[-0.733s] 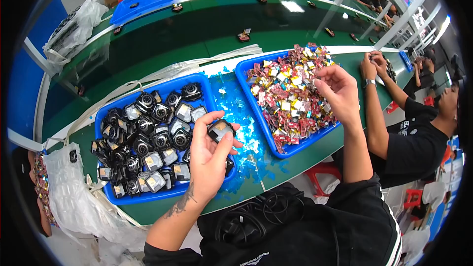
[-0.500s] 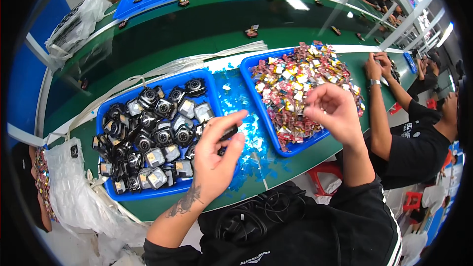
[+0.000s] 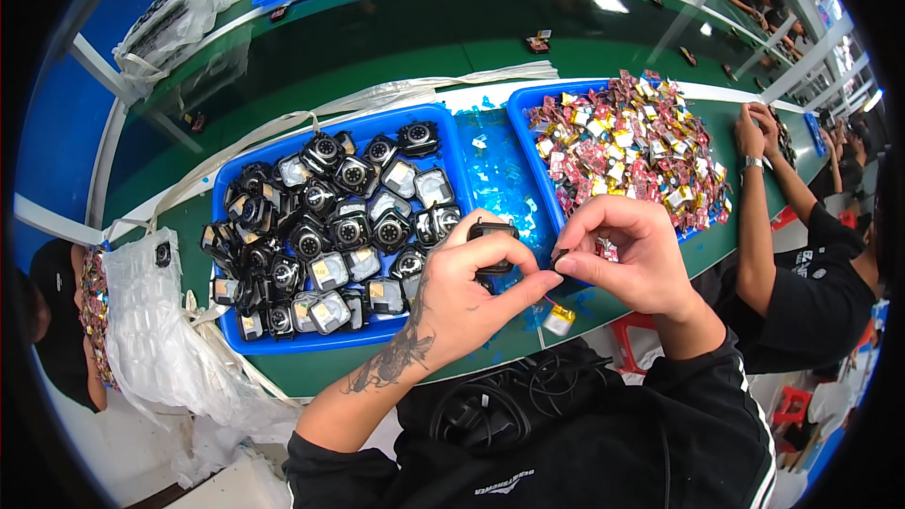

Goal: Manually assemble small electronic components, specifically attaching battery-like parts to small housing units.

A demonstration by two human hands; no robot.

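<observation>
Closer together than before, my left hand (image 3: 471, 285) curls round a black case (image 3: 500, 230); my right hand (image 3: 636, 254) pinches a small dark piece (image 3: 563, 254), a battery (image 3: 559, 322) hanging nearer.

A black case (image 3: 494, 241) sits in the curled fingers of the left hand (image 3: 476, 287), partly hidden by them. Just right of it, a small dark part (image 3: 562, 254) is pinched at the fingertips of the right hand (image 3: 630, 254), its shape mostly covered. Below the fingertips, a flat silver battery (image 3: 558, 322), banded yellow at its upper end, hangs tilted near a thin red wire (image 3: 550, 300).
</observation>
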